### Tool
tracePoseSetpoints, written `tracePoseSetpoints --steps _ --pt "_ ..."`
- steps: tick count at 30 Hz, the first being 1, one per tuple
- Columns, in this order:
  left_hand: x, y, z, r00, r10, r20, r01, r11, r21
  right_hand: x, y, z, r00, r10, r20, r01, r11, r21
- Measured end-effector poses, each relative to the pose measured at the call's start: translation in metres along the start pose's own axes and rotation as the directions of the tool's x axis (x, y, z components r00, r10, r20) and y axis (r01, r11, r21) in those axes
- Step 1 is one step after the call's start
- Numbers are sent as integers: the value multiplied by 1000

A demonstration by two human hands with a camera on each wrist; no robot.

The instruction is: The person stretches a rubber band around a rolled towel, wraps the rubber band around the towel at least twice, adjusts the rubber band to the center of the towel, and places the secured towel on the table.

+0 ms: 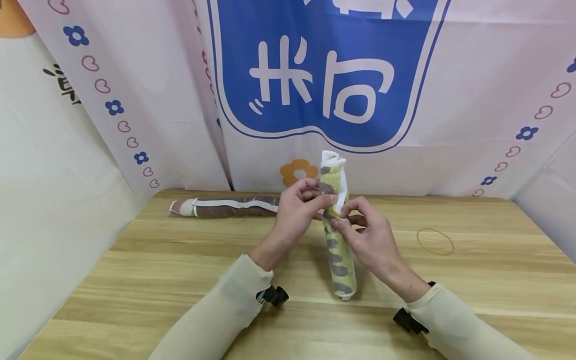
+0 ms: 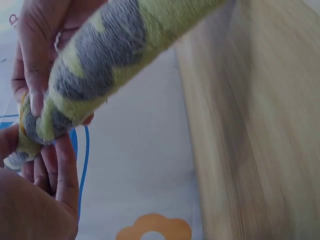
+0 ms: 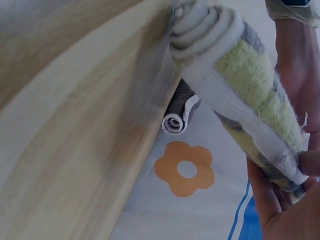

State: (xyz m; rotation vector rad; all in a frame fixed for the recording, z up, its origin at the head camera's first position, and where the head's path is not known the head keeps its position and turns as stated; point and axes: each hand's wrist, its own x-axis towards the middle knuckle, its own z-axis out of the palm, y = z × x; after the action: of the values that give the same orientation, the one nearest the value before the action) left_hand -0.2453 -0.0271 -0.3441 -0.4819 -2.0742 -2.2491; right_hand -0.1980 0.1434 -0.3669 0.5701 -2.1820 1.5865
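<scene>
A rolled towel (image 1: 343, 260), yellow-green with grey patches and a white edge, is held upright at a tilt over the table. My left hand (image 1: 294, 207) grips its upper half, thumb across the front. Lower down, my right hand (image 1: 371, 240) pinches the roll near its middle with thumb and fingertips. Between the hands a thin yellow rubber band (image 2: 22, 114) shows around the towel in the left wrist view. Spiral folds of the towel's lower end (image 3: 207, 30) face the right wrist camera.
A brown rolled towel (image 1: 234, 207) with a white edge lies along the back left of the wooden table (image 1: 180, 280). Another rubber band (image 1: 435, 241) lies loose to the right. A printed cloth backdrop (image 1: 171, 100) hangs behind the table's far edge.
</scene>
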Motion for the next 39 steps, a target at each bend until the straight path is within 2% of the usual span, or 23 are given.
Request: tracePoseSetpoints --steps 7,12,16,20,24,27,29,31,32,35,39 --pt "0 2 4 997 -40 -59 41 999 6 -1 4 0 994 -110 -9 108 991 -81" --pt "-4 6 4 996 -28 -82 34 997 64 -1 6 2 984 -176 3 175 975 -135" --pt "-4 8 4 994 -26 -110 34 997 71 -1 6 2 979 -205 0 202 964 -172" --pt "-2 8 2 989 -45 -138 52 998 46 1 7 -2 960 -281 10 277 939 -202" --pt "-3 10 0 990 -29 -137 40 996 74 6 6 -10 913 -405 39 397 867 -300" --pt "-4 11 2 991 -27 -130 40 995 97 9 5 -15 876 -476 75 460 781 -423" --pt "-4 11 3 991 -34 -130 46 995 91 11 4 -17 863 -496 97 478 741 -472" --pt "-5 11 4 991 -40 -129 51 995 84 13 3 -19 858 -502 114 488 723 -490" --pt "-5 11 5 991 -41 -125 51 995 82 14 3 -20 858 -500 120 490 725 -484" --pt "-6 11 5 994 -33 -100 42 995 95 17 4 -23 859 -493 139 502 758 -417" --pt "-6 8 5 999 3 -46 3 990 140 19 6 -28 880 -440 179 473 846 -245"
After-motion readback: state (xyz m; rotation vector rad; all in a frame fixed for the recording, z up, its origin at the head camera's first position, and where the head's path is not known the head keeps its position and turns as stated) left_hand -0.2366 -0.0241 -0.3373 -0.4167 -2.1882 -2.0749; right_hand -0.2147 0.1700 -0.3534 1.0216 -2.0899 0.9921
